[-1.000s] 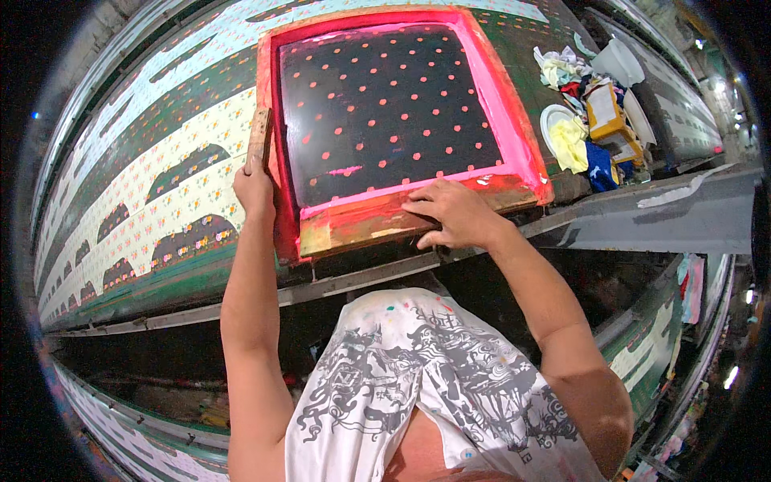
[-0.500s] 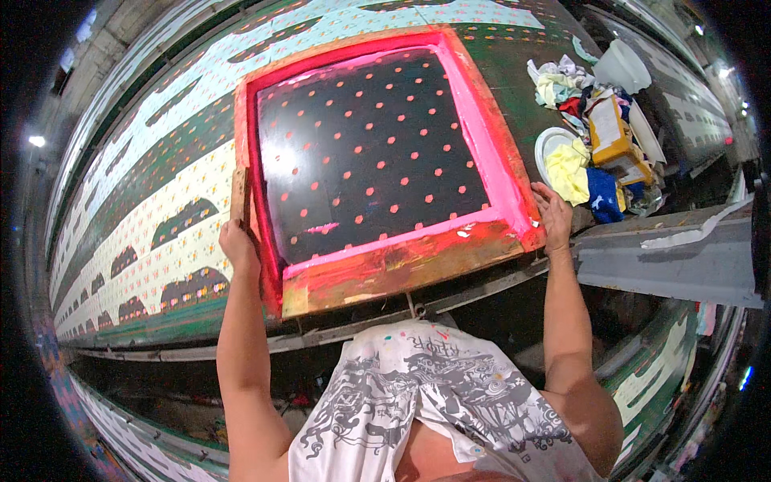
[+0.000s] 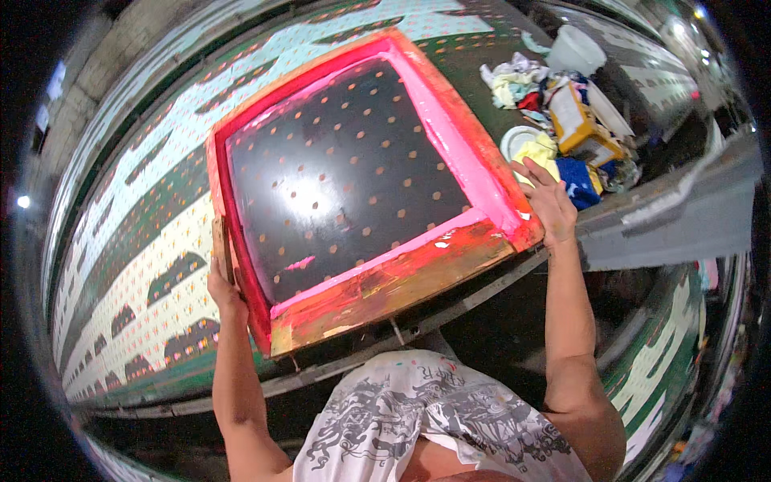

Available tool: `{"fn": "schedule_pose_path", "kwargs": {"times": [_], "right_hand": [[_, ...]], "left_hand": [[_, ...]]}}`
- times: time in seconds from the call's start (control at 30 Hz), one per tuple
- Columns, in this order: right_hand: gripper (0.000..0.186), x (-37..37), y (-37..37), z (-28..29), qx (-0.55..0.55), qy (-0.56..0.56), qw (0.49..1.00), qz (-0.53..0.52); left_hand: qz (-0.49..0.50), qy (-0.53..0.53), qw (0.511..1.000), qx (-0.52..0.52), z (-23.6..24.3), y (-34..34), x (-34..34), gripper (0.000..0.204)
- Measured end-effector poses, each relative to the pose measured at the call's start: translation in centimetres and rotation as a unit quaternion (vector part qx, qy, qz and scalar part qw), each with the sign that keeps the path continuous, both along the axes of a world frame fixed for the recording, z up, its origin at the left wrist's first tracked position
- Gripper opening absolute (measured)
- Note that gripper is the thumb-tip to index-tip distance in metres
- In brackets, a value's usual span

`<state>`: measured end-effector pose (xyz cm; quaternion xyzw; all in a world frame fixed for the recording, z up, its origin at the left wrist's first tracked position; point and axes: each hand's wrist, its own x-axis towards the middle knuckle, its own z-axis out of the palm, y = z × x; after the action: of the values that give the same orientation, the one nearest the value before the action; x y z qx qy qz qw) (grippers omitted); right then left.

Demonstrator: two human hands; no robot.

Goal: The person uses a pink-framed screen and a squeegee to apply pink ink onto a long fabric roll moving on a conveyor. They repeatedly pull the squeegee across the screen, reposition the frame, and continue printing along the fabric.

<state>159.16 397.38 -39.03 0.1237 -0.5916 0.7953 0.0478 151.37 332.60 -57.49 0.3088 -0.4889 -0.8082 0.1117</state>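
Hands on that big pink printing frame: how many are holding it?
2. The left hand grips the frame at its left edge near the lower corner; the right hand rests against its right edge near the lower right corner. No other hands show.

Pink-stained wooden printing screen (image 3: 345, 181) lies tilted over patterned fabric (image 3: 152, 217).
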Motion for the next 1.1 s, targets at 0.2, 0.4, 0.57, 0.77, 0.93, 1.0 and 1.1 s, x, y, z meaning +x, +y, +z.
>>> {"fn": "schedule_pose_path", "kwargs": {"times": [0.2, 0.4, 0.57, 0.77, 0.93, 1.0, 1.1], "right_hand": [[0.094, 3.8, -4.3, 6.1, 0.108, 0.053, 0.99, -0.068], [0.097, 11.0, -9.7, 5.9, 0.053, 0.09, 0.982, -0.157], [0.099, 17.0, -12.2, 5.2, 0.041, 0.161, 0.963, -0.21], [0.096, 22.3, -12.9, 6.9, 0.061, 0.264, 0.909, -0.317], [0.088, 23.7, -14.0, 6.0, 0.03, 0.336, 0.896, -0.289], [0.086, 25.1, -14.1, 5.3, 0.067, 0.348, 0.888, -0.295], [0.084, 26.4, -15.8, 4.3, 0.104, 0.359, 0.858, -0.353]], "left_hand": [[-0.108, 0.036, 0.992, 0.057, 3.1, -5.9, -1.9, 0.047], [-0.136, 0.106, 0.984, 0.051, 8.4, -7.8, -0.7, 0.044], [-0.122, 0.206, 0.971, 0.015, 11.2, -9.6, -0.2, 0.038], [-0.066, 0.292, 0.952, -0.071, 14.9, -6.0, -2.6, 0.034], [-0.087, 0.325, 0.936, -0.105, 16.8, -1.7, -4.4, 0.033], [-0.118, 0.333, 0.932, -0.087, 15.4, 1.5, -6.0, 0.032], [-0.153, 0.358, 0.917, -0.082, 16.0, 4.0, -7.3, 0.032]]}}
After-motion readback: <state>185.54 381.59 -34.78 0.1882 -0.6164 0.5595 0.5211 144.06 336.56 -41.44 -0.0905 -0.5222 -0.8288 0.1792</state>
